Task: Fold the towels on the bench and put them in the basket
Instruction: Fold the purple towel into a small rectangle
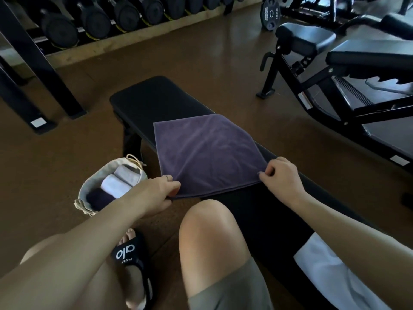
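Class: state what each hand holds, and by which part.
Both hold the purple towel: left hand pinches its near left corner, right hand its near right corner.

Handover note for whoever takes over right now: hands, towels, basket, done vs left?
Left hand: pinching the near-left corner of the purple towel.
Right hand: pinching its near-right corner.
Purple towel lies flat across the bench, apparently folded once, with layered edges along the near side.
Basket is on the floor left of the bench, holding three rolled towels.
Done: those three.
Left: finish folding the purple towel and basket it; the white towel on the near end of the bench is not yet folded.
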Motion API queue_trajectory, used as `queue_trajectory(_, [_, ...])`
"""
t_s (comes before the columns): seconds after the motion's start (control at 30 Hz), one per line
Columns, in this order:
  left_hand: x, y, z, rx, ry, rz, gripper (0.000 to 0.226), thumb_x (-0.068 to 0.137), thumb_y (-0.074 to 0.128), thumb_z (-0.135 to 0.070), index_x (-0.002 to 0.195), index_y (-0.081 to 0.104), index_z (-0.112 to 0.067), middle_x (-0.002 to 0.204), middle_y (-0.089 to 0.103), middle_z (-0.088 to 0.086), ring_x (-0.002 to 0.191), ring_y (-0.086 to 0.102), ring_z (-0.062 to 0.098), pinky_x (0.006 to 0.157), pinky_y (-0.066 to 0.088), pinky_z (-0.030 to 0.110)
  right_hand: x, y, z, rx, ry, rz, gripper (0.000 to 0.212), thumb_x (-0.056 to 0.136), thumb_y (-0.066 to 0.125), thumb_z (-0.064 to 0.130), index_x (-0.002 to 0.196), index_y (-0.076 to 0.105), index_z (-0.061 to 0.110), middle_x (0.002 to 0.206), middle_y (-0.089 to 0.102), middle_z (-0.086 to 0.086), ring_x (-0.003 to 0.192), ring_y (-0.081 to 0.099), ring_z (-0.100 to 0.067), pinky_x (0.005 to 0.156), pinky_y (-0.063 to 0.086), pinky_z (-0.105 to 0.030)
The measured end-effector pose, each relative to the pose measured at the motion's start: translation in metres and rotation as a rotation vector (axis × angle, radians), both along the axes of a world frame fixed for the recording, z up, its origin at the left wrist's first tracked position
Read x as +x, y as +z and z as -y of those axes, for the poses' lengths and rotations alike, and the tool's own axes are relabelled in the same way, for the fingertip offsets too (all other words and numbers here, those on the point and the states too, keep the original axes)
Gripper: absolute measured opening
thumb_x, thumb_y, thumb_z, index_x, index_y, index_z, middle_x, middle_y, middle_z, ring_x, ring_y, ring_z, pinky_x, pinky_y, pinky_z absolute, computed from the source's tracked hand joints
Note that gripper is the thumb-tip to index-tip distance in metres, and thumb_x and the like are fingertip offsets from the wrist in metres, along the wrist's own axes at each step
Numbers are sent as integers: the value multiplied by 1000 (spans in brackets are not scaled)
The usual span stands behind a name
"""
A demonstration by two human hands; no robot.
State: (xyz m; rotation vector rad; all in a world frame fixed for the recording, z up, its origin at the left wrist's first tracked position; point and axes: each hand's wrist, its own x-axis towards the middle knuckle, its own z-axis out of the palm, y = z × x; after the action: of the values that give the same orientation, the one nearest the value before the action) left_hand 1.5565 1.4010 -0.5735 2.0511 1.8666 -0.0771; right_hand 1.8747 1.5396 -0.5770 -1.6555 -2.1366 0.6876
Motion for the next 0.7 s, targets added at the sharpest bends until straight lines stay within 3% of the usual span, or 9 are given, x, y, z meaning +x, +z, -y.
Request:
queue_trajectory(0.1, [5,8,-2,116,-29,70,29,93,62,-21,88,38,-37,95,43,-14,77,50,9,61,35,21,2,6,-14,40,-154,-54,19,84,76,5,77,61,15,92,58,-1,80,55,-11,62,35,-20])
queue_trajectory(0.2, [19,18,-13,205,-81,145,28,90,63,-18,85,40,-33,89,45,-13,73,50,10,62,40,26,9,13,-29,51,-231,-56,19,83,70,-1,83,60,14,97,57,-4,79,52,-13,61,37,-24])
queue_trajectory(0.33, [49,24,-28,213,-142,234,25,91,67,-20,85,46,-31,84,50,-15,72,52,4,63,35,17,17,10,-30,-8,-127,318,21,87,66,4,104,61,14,117,59,-12,105,56,-30,86,49,-40])
queue_trajectory(0.4, [64,22,-32,194,-179,275,23,93,68,-24,88,47,-33,87,53,-16,76,55,2,65,39,15,4,13,-16,151,-2,544,34,86,69,14,118,59,16,126,58,-12,118,54,-34,99,47,-45])
queue_trajectory(0.43, [69,20,-34,187,-189,288,23,93,69,-26,90,48,-35,89,55,-17,78,56,1,67,41,16,-7,16,-7,224,100,541,42,84,70,16,124,58,17,129,58,-10,122,53,-33,103,45,-45])
queue_trajectory(0.5, [74,16,-39,182,-171,324,24,92,70,-30,95,48,-39,95,57,-19,83,58,-1,72,47,19,-35,24,16,164,366,334,48,85,72,16,131,58,19,132,60,-6,123,55,-26,106,45,-42])
queue_trajectory(0.57, [71,14,-44,171,-119,403,28,90,74,-30,97,50,-41,97,61,-20,85,61,-3,75,52,21,-58,26,35,-138,520,59,46,82,77,13,124,58,18,121,65,-1,111,62,-18,97,52,-41])
queue_trajectory(0.63, [64,13,-48,183,-26,476,26,88,77,-27,92,52,-35,90,63,-16,79,62,-1,71,53,22,-71,23,43,-357,533,-76,54,80,80,18,125,52,24,116,63,7,104,63,-9,87,56,-34])
queue_trajectory(0.7, [57,14,-52,228,53,526,30,87,78,-25,85,49,-29,82,62,-11,72,60,1,62,47,19,-77,18,43,-404,478,-161,65,79,84,26,133,48,30,120,61,13,107,61,-3,83,52,-21])
